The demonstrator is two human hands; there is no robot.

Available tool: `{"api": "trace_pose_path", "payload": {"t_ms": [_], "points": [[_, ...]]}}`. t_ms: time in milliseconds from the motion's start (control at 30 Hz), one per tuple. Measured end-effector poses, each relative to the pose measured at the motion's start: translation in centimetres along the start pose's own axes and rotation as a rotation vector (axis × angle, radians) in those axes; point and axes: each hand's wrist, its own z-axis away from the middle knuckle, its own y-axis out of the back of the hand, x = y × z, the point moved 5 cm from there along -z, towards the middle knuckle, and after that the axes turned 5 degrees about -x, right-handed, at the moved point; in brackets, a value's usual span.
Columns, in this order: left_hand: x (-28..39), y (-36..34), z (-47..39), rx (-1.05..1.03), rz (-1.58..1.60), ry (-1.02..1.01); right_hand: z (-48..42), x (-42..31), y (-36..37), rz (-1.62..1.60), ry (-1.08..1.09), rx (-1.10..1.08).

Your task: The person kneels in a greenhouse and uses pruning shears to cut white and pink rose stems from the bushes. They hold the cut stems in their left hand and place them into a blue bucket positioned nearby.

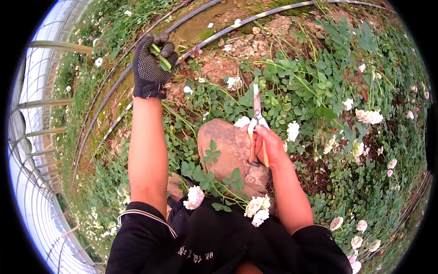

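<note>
My left hand, in a dark glove with pale dots, is closed around a few short pieces of green stem at the upper left. Bare of any glove, my right hand grips orange-handled pruning shears. Their blades look closed and point away from me, towards the rose leaves. Below the shears is my knee in stained camouflage trousers. A leafy rose stem with pale pink blooms lies across my lap.
Dark irrigation hoses and a pale-banded hose curve over mossy soil. Dense rose bushes with white and pink flowers fill the right side. At the far left stand the posts and curved frame of a greenhouse.
</note>
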Motion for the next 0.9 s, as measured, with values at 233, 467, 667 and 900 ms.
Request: {"api": "trace_pose_path", "payload": {"t_ms": [233, 467, 667, 900], "points": [[3.5, 10.1, 16.4, 0.508, 0.073, -0.007, 1.1, -2.6, -1.7, 0.420, -0.084, 0.079], [1.2, 9.8, 13.5, 0.533, -0.650, 0.259, -6.3, -1.2, -7.4, 0.604, -0.434, 0.026], [-2.4, 6.8, 8.6, 0.228, -1.453, 0.357, -8.3, 0.0, -5.9, 0.561, -0.425, 0.128], [-10.9, 5.7, 9.0, 0.228, -1.714, 0.400, -2.7, -0.7, -3.6, 0.582, -0.343, 0.308]]}}
